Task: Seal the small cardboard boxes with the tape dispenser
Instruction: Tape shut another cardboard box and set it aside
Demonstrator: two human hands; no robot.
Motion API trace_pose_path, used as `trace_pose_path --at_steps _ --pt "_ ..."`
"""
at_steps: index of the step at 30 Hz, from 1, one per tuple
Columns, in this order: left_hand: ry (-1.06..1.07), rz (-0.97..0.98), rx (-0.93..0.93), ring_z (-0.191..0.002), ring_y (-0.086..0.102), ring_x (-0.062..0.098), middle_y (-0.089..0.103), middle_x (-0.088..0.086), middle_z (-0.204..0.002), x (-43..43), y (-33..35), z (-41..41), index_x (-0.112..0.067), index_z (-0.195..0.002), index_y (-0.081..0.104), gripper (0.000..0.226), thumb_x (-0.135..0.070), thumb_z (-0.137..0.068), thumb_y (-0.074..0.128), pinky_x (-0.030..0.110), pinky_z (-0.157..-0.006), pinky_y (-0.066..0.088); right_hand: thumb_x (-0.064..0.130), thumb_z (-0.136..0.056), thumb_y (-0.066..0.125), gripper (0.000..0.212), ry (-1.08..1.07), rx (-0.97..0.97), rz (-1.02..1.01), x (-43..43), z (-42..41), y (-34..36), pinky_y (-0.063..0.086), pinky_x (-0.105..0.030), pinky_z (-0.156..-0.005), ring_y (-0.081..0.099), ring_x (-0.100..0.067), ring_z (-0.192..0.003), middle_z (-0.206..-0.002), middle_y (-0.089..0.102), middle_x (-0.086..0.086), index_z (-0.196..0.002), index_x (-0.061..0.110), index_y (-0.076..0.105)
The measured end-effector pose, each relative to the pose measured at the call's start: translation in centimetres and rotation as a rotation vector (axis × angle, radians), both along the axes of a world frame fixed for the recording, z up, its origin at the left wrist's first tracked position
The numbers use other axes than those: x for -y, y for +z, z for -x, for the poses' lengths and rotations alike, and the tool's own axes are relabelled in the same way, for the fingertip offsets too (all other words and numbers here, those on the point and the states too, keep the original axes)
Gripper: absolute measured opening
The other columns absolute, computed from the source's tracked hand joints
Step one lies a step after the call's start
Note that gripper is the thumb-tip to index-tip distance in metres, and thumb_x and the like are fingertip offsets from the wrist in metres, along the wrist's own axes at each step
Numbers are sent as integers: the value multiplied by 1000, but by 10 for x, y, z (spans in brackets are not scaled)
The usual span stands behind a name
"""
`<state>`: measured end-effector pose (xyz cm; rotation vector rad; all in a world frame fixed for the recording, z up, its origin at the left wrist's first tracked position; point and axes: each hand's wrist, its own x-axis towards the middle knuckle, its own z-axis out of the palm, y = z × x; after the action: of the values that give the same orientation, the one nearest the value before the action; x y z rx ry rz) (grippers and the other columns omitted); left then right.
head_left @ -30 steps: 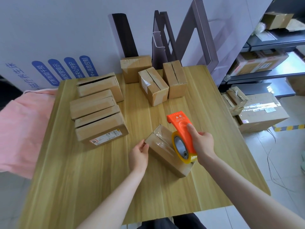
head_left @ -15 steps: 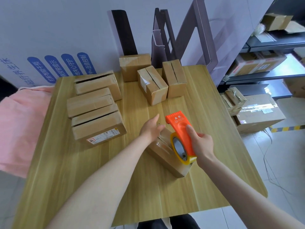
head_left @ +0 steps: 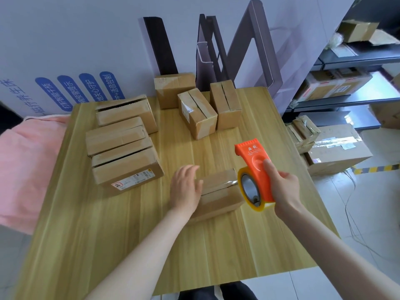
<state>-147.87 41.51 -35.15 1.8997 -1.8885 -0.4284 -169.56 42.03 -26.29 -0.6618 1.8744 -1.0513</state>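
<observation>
Flat boxes point(head_left: 121, 148) stacked far left on surface point(head_left: 108, 245), probably kept out of the working area. Left hand point(head_left: 186, 189): fingers straight and loose, pressed against small box point(head_left: 220, 191) near centre, presumably bracing it. Tape dispenser point(head_left: 256, 165) sits at box's right end. Right hand point(head_left: 283, 187): fingers curled round its handle.

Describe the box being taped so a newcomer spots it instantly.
On the wooden table, cardboard boxes cluster at the far and left sides. One small box lies alone nearer the front, between the left hand and the orange tape dispenser in the right hand. Only it has a hand resting on it.
</observation>
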Motion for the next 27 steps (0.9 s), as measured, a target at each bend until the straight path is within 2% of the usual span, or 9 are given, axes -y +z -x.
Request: trace_pose_path --at_steps 2,4,9,12,15,18,20,24,27 --pt "-201 -209 -1 -135 38 16 42 -7 -146 11 8 11 -23 -144 38 59 -43 -91 57 35 -109 31 48 -85 67 51 20 4 -7 -1 -2 0 45 -29 -57 58 -23 -57 -66 62 -13 -73 -2 66" --pt "-224 -375 123 -132 41 18 44 -6 -145 13 8 17 -27 -146 31 67 -55 -89 54 36 -105 32 48 -85 66 49 48 2 -14 -3 -4 1 45 -29 -56 58 -22 -56 -64 63 -12 -70 2 66" --pt "212 -502 46 -130 42 24 46 2 -141 -28 -6 10 -19 -145 31 74 -62 -87 49 38 -104 36 43 -86 67 55 173 -42 15 -9 -2 8 41 -31 -56 53 -22 -56 -63 58 -14 -71 -9 62" --pt "283 -448 -4 -131 41 22 45 0 -141 -45 -2 2 -22 -145 33 70 -54 -88 55 38 -103 39 37 -88 66 48 284 -78 47 -12 -2 17 41 -24 -41 53 -16 -45 -58 58 -12 -75 -10 66" --pt "282 -284 -426 -117 54 14 60 -5 -125 -27 37 1 -21 -131 55 40 -37 -94 55 26 -93 44 29 -89 66 33 388 -98 91 -15 -3 26 40 -23 -32 53 -17 -36 -48 57 -6 -66 5 69" --pt "239 -326 -960 -95 66 16 71 0 -99 -6 94 4 -15 -104 68 22 -29 -98 52 30 -85 53 24 -89 68 32 455 -125 124 -17 -4 34 39 -23 -28 53 -17 -31 -40 54 0 -59 13 63" --pt "153 -341 -1013 -91 68 16 73 3 -97 1 117 4 -13 -101 69 25 -29 -98 51 29 -82 54 24 -89 68 30 487 -162 145 -17 -5 40 41 -24 -29 54 -15 -32 -40 55 0 -60 15 64" --pt "40 -427 -1024 -82 66 10 74 6 -95 3 129 3 -8 -105 71 21 -23 -94 59 22 -73 54 28 -87 69 20 518 -159 171 -19 -8 47 52 -45 -36 63 -31 -44 -55 66 -16 -71 16 72" --pt "52 -463 -1106 -80 65 12 72 8 -93 3 132 2 -4 -104 70 18 -15 -90 64 22 -73 54 28 -87 69 20 525 -160 175 -20 -8 51 51 -42 -35 61 -28 -41 -51 64 -11 -71 16 71"
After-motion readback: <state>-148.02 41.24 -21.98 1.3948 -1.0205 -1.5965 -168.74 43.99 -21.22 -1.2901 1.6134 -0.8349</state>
